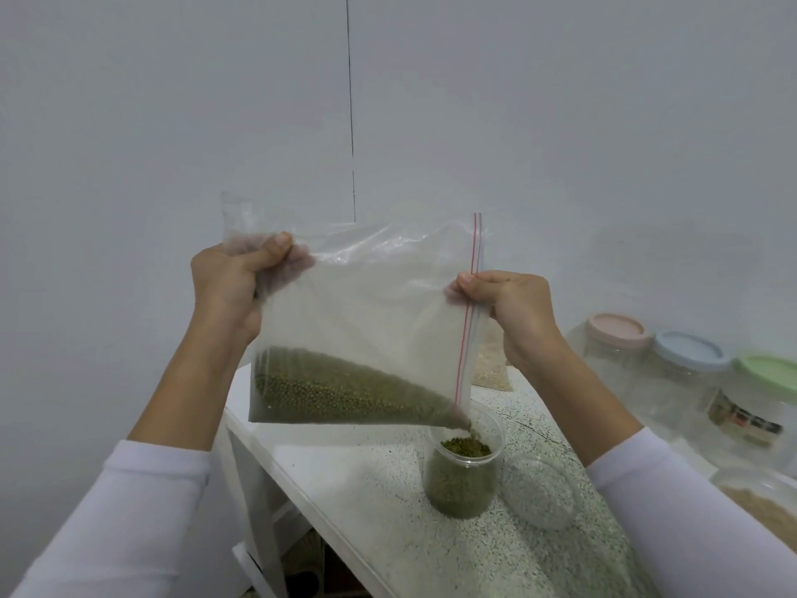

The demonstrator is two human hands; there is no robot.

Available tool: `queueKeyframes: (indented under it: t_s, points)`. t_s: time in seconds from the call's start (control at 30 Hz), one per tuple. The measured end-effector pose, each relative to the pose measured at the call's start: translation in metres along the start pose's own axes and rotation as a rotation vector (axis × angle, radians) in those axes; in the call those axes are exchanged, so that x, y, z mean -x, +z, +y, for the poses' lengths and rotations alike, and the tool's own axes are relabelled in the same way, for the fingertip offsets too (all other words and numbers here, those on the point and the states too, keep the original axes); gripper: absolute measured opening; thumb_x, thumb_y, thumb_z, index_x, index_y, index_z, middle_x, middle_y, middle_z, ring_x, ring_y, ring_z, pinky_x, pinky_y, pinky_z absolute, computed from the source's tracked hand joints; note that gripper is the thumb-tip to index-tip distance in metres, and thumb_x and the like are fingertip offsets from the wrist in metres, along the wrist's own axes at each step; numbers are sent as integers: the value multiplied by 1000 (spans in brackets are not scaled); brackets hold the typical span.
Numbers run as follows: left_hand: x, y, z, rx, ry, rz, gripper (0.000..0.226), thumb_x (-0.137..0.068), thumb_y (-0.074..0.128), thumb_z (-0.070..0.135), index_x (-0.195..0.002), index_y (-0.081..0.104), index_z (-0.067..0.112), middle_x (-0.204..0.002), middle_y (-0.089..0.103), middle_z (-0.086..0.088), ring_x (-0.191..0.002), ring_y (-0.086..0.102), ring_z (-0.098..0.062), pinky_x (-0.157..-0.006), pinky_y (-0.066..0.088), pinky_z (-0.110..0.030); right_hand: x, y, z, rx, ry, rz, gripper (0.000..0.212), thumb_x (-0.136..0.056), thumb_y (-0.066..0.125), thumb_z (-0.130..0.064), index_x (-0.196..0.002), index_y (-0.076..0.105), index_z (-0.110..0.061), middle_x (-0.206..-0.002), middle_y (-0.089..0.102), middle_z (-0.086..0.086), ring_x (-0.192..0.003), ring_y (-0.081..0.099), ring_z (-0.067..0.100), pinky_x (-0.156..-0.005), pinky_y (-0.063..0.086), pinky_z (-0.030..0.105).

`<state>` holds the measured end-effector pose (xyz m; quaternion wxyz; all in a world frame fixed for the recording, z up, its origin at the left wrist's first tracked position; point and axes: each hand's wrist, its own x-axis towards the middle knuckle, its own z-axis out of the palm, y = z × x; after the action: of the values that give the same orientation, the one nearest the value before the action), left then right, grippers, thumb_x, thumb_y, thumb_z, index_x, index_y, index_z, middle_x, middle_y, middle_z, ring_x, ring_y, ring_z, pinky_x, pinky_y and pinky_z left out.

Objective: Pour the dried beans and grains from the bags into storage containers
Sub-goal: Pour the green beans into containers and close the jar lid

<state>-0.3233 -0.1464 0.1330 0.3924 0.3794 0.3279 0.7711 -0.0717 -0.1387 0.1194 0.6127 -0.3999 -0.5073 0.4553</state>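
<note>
A clear zip bag (362, 321) with a red seal strip is held up in front of a plain grey wall (560, 123), tilted so its seal end points down and to the right. Green beans (327, 392) fill the lower part in a wedge that narrows to the bottom right corner, where they spill into a clear jar (463, 472). The jar stands upright on a speckled counter (388, 502) and holds beans to just below its neck.

The left hand (228, 287) grips the bunched upper left corner of the bag, fingers curled round the plastic. The right hand (504, 304) pinches the bag at the seal strip, thumb against fingers. Both arms wear white sleeves (142, 511).

A clear lid (541, 489) lies flat on the counter just beside the jar, to its right. Further right stand three lidded jars: pink lid (619, 330), blue lid (688, 350) and green lid (772, 372). A bag of pale grain (491, 364) sits behind the zip bag, mostly hidden by it and the right wrist.

At the lower right edge a container of tan grain (763, 507) is cut off by the frame. The label on the green-lidded jar is too blurred to read. Items below the counter are dark and cannot be made out.
</note>
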Motion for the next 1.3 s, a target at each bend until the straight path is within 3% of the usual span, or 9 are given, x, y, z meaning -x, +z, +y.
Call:
queueKeyframes:
  t_s: [0.13,0.33,0.6,0.77,0.9,1.03,1.2,1.3]
  points:
    - [-1,-1,0,39,-7,31,10,-82,62,-8,-73,61,-4,-55,66,-4,-55,67,-15,-60,57,-25,2,-1,-3,-2,-1,-49,6,-79,69,0,-76,69,4,-63,71,4,-62,68,12,-68,54,16]
    - [3,1,-3,10,25,-41,35,-82,62,-7,-51,70,5,-56,67,-5,-55,67,-15,-65,59,-28,3,-3,-1,-14,15,-40,5,-80,68,0,-78,69,5,-62,71,3,-61,68,11,-69,55,16]
    - [-3,-3,-6,-15,48,-12,7,-81,66,-6,-77,61,-2,-59,68,-6,-59,68,-17,-67,58,-27,3,-4,2,-6,17,-47,5,-79,68,1,-78,69,6,-64,71,5,-62,69,13,-71,56,18]
    - [-5,-9,-11,-5,53,-5,9,-82,65,-6,-75,62,-1,-59,69,-7,-59,69,-19,-67,58,-29,2,-2,3,-33,32,-41,7,-79,69,2,-81,69,8,-64,71,6,-61,69,14,-69,55,17]
    - [-4,-12,-10,58,46,-50,23,-82,63,-6,-62,70,5,-64,70,-9,-65,70,-22,-69,58,-31,-1,-3,0,-34,36,-51,11,-79,69,1,-84,68,10,-66,71,7,-62,70,14,-69,55,17]
    - [-5,-13,-10,89,11,-96,16,-74,64,5,-60,73,6,-67,72,-8,-67,71,-21,-67,58,-28,-1,-4,0,-10,28,-64,7,-80,68,-1,-80,69,6,-65,71,6,-62,69,13,-67,54,17]
    - [-7,-10,-15,108,4,-129,39,-89,53,6,-56,72,11,-64,71,-4,-66,70,-15,-69,59,-29,-1,-7,3,-35,38,-61,5,-80,67,1,-79,68,5,-64,71,5,-61,69,12,-64,53,16]
    - [-8,-10,-15,115,-4,-116,37,-88,55,10,-56,73,11,-64,71,-4,-66,70,-14,-69,58,-28,-2,-9,3,-22,40,-91,8,-81,66,-2,-82,68,6,-67,72,6,-65,70,13,-66,55,17]
